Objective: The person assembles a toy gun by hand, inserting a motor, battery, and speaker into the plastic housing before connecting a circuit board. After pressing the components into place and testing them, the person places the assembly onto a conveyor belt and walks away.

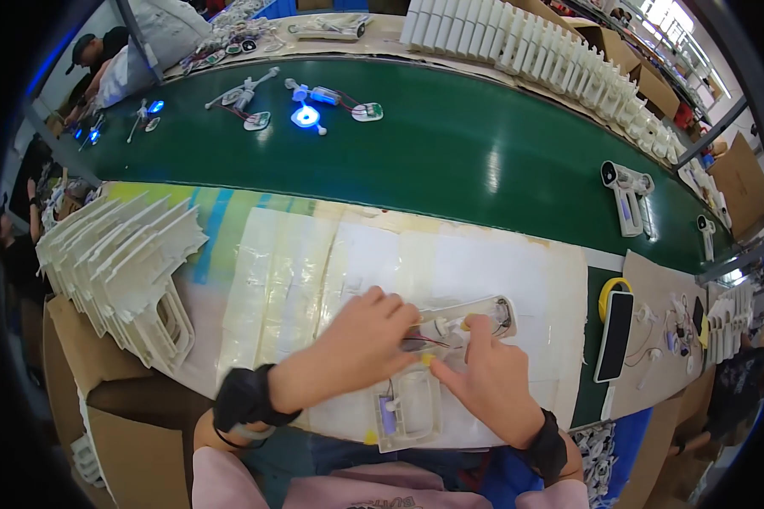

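On the white paper-covered work surface (484,280) lies a pale translucent plastic housing shaped like a pistol (416,382), flat on its side with the open half up, its barrel pointing toward the green conveyor belt (450,144) and its grip toward the person; lying open like this, its inner parts can be reached from above. The left hand (361,343) rests over the barrel end, fingers curled down and pressing on the shell, apparently to keep it from sliding. The right hand (488,382) comes in from the other side, its forefinger stretched out onto a small white cylindrical part with a yellow tip (450,325) sitting in the barrel channel, the other fingers loosely folded; whether the thumb pinches anything below is hidden. Thin red and dark wires (420,343) run between the two hands, and a small purple component (388,413) sits in the grip section, clear of both hands. So the housing lies directly beneath and between the fingertips, touched by both. A stack of empty white shells (119,271) stands to the left, within easy reach, and a dark phone on a yellow ring (614,331) lies well to the right.
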`<action>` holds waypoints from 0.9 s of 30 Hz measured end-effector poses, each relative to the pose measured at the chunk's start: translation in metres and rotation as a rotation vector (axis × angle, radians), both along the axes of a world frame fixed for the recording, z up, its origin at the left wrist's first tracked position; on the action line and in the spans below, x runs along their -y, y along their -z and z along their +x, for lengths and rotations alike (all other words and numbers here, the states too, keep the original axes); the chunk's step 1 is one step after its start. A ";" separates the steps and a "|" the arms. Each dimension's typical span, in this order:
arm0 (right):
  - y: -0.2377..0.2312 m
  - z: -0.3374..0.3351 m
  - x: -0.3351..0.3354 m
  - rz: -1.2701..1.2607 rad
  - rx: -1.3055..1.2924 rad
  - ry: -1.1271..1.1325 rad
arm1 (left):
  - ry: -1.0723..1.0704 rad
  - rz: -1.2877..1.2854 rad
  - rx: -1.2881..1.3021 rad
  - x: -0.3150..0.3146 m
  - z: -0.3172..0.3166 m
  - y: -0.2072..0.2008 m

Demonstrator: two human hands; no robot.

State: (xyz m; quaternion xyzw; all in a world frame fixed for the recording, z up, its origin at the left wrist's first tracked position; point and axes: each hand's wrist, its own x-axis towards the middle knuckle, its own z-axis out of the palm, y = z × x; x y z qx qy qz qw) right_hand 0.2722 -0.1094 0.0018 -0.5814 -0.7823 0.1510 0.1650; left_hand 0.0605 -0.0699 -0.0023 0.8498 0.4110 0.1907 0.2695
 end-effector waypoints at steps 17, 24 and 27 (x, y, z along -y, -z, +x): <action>-0.025 0.059 -0.013 -0.695 -0.706 0.124 | -0.040 0.328 0.173 0.005 0.038 0.024; -0.023 0.064 -0.012 -0.692 -0.728 0.093 | 0.093 0.272 0.122 0.003 0.039 0.031; -0.023 0.070 -0.015 -0.720 -0.735 0.081 | 0.130 0.271 0.090 0.000 0.045 0.027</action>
